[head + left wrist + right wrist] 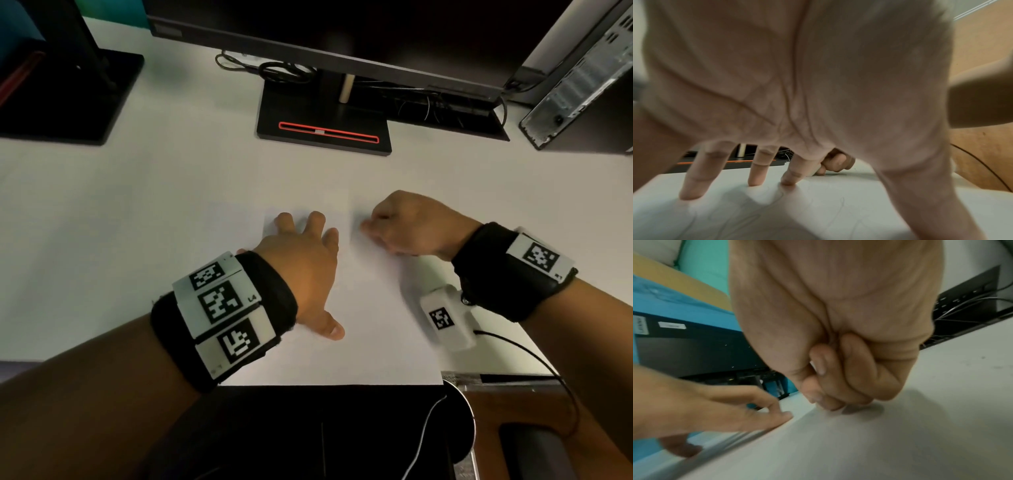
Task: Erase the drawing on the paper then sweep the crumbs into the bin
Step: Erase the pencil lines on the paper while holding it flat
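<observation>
Head view, item one: paper (359, 308), white sheet, lying flat on the white desk (137, 222) at the near edge, centre of frame. Its drawing shows only in the left wrist view, as faint pencil lines (838, 209) under and beside the palm.

Item two: left hand (301, 270), at about 9 o'clock of the sheet's middle, fingers straight and spread, fingertips (754, 183) pressed down on the paper to pin it.

Item three: right hand (411, 226), at about 1 o'clock, fingers curled tight together with the tips (830, 405) against the sheet. An eraser is presumably pinched there, but none can be made out; cannot tell.

Item four: bin, not identifiable for certain in any view. A round rim (462, 404) shows below the desk edge at 5 o'clock.

Handling note, as judgement: the erasing step is in hand, with much of the drawing left. Rub in short strokes away from the pinning hand, so the sheet is drawn taut and not buckled. Move the pinning fingers close to each patch worked. Keep crumbs on the sheet for sweeping.
</observation>
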`<state>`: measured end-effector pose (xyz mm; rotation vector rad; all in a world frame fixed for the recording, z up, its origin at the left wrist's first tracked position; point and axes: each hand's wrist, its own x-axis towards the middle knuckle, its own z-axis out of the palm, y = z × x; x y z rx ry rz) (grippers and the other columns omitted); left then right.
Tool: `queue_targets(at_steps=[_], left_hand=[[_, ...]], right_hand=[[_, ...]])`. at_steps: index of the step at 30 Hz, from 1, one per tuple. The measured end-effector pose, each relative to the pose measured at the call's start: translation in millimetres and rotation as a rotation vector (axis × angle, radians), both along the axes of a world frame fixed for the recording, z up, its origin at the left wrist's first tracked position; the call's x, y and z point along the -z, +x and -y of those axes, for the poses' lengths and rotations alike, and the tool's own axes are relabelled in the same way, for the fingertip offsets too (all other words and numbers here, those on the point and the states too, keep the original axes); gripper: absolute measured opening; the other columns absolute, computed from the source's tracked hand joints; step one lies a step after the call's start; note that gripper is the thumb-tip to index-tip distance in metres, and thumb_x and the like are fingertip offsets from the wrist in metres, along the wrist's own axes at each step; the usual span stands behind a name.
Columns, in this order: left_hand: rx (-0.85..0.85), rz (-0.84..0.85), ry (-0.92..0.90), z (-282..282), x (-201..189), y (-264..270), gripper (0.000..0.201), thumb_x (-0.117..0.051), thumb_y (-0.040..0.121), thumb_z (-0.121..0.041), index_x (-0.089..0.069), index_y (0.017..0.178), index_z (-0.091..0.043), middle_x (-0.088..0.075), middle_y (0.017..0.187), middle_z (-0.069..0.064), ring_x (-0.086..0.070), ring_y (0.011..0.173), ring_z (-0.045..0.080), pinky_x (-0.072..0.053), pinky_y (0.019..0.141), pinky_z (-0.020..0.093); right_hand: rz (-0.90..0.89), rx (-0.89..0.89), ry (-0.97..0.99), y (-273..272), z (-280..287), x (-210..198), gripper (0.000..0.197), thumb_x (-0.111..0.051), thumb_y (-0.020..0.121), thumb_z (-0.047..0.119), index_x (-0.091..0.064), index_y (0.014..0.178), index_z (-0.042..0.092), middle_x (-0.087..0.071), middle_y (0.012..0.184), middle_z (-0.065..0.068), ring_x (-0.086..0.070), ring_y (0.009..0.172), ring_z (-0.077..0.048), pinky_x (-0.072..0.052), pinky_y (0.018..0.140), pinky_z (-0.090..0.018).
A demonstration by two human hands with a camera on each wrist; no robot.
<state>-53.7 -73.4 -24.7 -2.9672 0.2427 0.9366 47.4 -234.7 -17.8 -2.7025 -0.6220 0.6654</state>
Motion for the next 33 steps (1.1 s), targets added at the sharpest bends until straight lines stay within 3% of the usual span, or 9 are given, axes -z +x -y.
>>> queue_targets(at_steps=[4,10,14,19,21,24,26,30,33], left_hand=[[-0.006,0.009,-0.011,-1.2,0.6,-2.0,0.131,-0.072,0.065,-0.080,-0.004,0.157,-0.018,-0.004,0.157,0.004,-0.016,0.139,0.044,-0.052,0.094,0.057],[0.003,0.004,0.025,0.5,-3.7,0.7,0.135,-0.071,0.064,-0.081,0.002,0.159,-0.020,-0.001,0.160,0.003,-0.009,0.144,0.046,-0.051,0.098,0.055],[0.036,0.004,0.055,-0.9,-8.8,10.5,0.142,-0.073,0.053,-0.087,0.002,0.158,-0.029,-0.009,0.153,0.000,-0.014,0.139,0.041,-0.053,0.091,0.055],[0.062,-0.023,0.102,0.9,-9.3,17.9,0.150,-0.073,0.043,-0.091,0.009,0.157,-0.036,-0.010,0.151,0.000,-0.017,0.137,0.038,-0.053,0.089,0.059],[0.068,-0.014,0.105,0.3,-10.1,20.7,0.142,-0.070,0.050,-0.091,0.005,0.158,-0.037,-0.011,0.152,0.000,-0.018,0.137,0.039,-0.053,0.091,0.057],[0.000,0.031,0.009,-4.2,-11.9,28.4,0.105,-0.064,0.069,-0.083,-0.019,0.154,-0.041,-0.026,0.143,0.004,-0.025,0.132,0.039,-0.052,0.092,0.052],[-0.029,0.071,-0.041,-6.2,-9.8,30.3,0.089,-0.066,0.078,-0.074,-0.026,0.151,-0.043,-0.030,0.136,0.003,-0.028,0.130,0.038,-0.053,0.089,0.049],[-0.049,0.091,-0.004,-5.3,-4.2,30.6,0.095,-0.065,0.080,-0.071,-0.020,0.156,-0.036,-0.026,0.138,0.006,-0.026,0.131,0.039,-0.052,0.080,0.042],[-0.059,0.090,0.016,-3.9,-2.6,33.0,0.099,-0.065,0.079,-0.073,-0.019,0.156,-0.031,-0.024,0.141,0.009,-0.025,0.132,0.040,-0.046,0.074,0.038]], right_hand=[[-0.016,-0.147,-0.060,-10.2,-4.4,1.2,0.047,-0.049,0.101,0.036,-0.057,0.065,0.006,-0.055,0.059,-0.003,-0.047,0.057,-0.018,-0.043,0.061,-0.035],[0.229,0.016,-0.001,9.7,11.1,-7.5,0.047,-0.048,0.102,0.034,-0.052,0.066,0.004,-0.056,0.067,-0.010,-0.050,0.064,-0.023,-0.035,0.053,-0.029],[-0.056,-0.102,0.029,-16.2,4.0,-12.7,0.041,-0.053,0.100,0.038,-0.062,0.072,0.010,-0.058,0.056,0.005,-0.048,0.047,-0.005,-0.041,0.055,-0.024],[-0.243,0.036,0.076,-11.8,8.0,-0.2,0.040,-0.053,0.100,0.034,-0.061,0.070,0.009,-0.064,0.056,0.002,-0.052,0.049,-0.018,-0.046,0.049,-0.027],[-0.217,0.090,0.100,-6.6,9.2,0.8,0.039,-0.053,0.100,0.031,-0.062,0.069,0.009,-0.065,0.057,-0.001,-0.053,0.049,-0.020,-0.045,0.047,-0.027],[-0.170,0.053,0.064,-8.0,7.4,0.7,0.041,-0.051,0.100,0.031,-0.061,0.066,0.010,-0.066,0.057,0.000,-0.053,0.047,-0.018,-0.045,0.048,-0.026],[-0.188,-0.016,0.031,-13.9,3.5,0.6,0.041,-0.050,0.100,0.034,-0.060,0.066,0.012,-0.065,0.056,0.004,-0.051,0.045,-0.014,-0.045,0.049,-0.024],[-0.137,-0.001,0.031,-5.2,1.4,-1.8,0.043,-0.051,0.100,0.034,-0.064,0.067,0.008,-0.066,0.058,-0.001,-0.051,0.045,-0.015,-0.045,0.048,-0.024],[-0.023,0.002,0.030,0.0,0.2,-0.1,0.044,-0.050,0.099,0.035,-0.066,0.069,0.007,-0.070,0.065,-0.008,-0.056,0.050,-0.016,-0.049,0.057,-0.030]])
